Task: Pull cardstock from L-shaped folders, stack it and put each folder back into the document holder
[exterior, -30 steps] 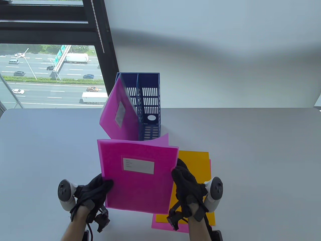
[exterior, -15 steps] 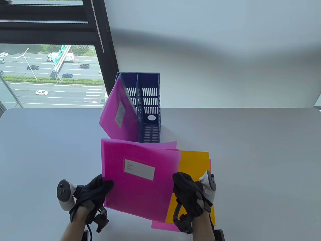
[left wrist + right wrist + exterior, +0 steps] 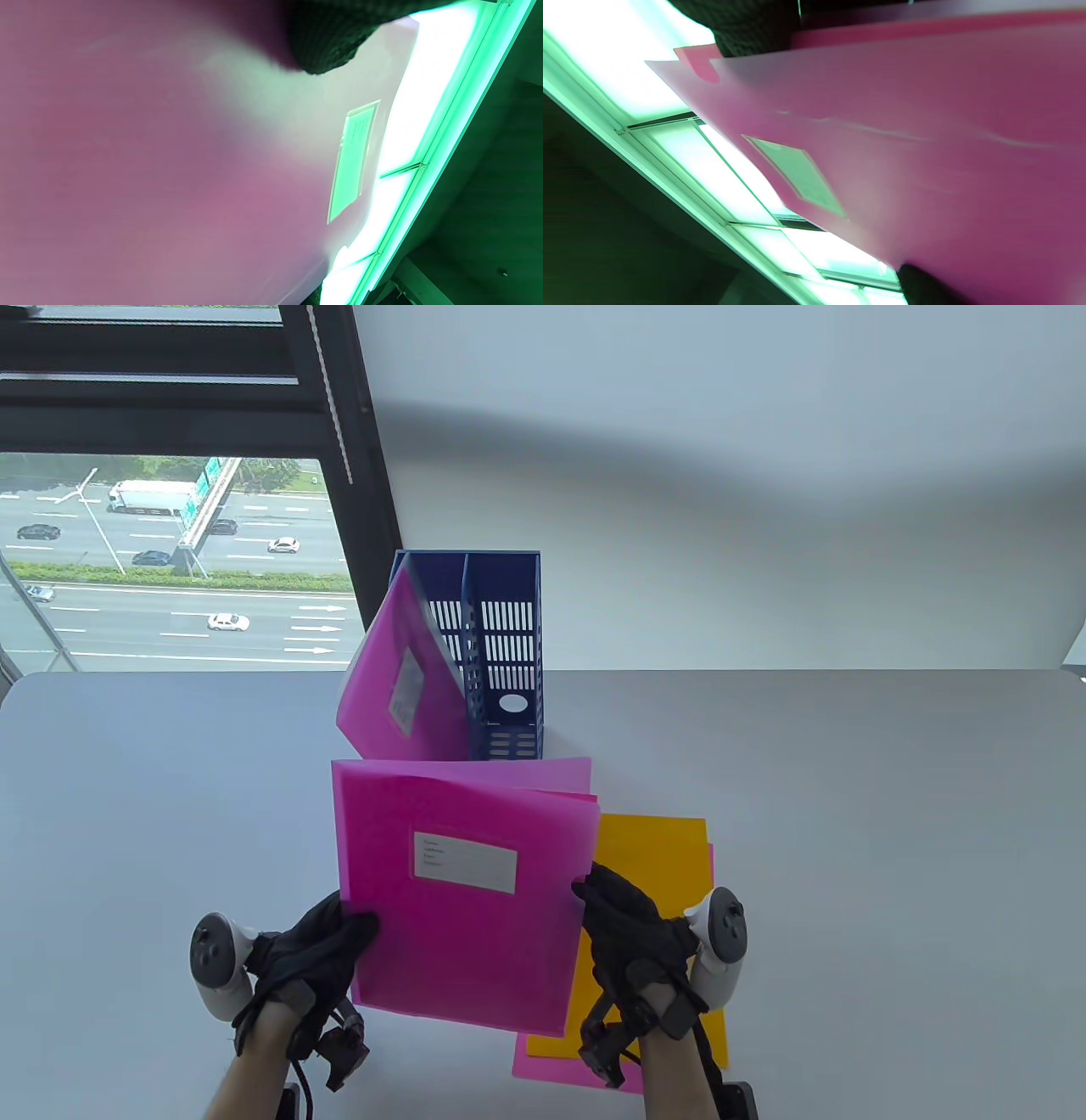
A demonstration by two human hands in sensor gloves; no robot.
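At the lower left of the table view the left hand (image 3: 318,954) grips the lower left corner of the magenta folder (image 3: 462,891), thumb on the front cover and fingers curled behind it. The folder is held up off the table (image 3: 848,857), facing the camera, its long axis running up the frame and its label pocket (image 3: 465,861) just above centre. Moving right, the front cover peels away from the back one along the upper right edge, and in that gap a strip of pink cardstock (image 3: 551,793) shows — the open side faces the right hand (image 3: 632,942), which is plainly the nearer one for a pull. That hand's fingers curl at the folder's right edge, just below the gap; whether they pinch the cover, the sheet inside or both I cannot tell, and the wrist views only give blurred pink surfaces. My judgement is that the card should come out rightward, along the short axis, while the left hand anchors the closed corner.

Under the right hand, flat on the table, lies an orange sheet (image 3: 653,857) on a pink sheet (image 3: 543,1065) — the stack so far. Behind, at upper centre, the blue document holder (image 3: 501,661) stands upright with a second magenta folder (image 3: 399,687) leaning in its left compartment; its right compartment looks free. Top left, a window (image 3: 161,560) overlooks a highway; the rest is plain pale wall.
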